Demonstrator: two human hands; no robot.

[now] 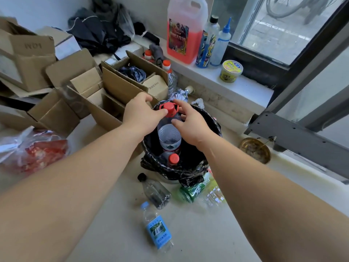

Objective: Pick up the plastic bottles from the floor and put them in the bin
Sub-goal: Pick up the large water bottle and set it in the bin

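Both hands meet over the bin (213,121). The left hand (140,115) pinches the red cap of a large clear bottle (169,133), standing upright, base down inside the black liner. The right hand (190,123) hovers loosely open beside its neck, perhaps touching. Three more bottles lie on the floor, nearer the person.

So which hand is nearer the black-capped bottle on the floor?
Left. The left hand is up-left of the black-capped bottle; the right hand is up-right, slightly farther.

Two bottles (169,137) in bin (211,120), three (157,229) before it
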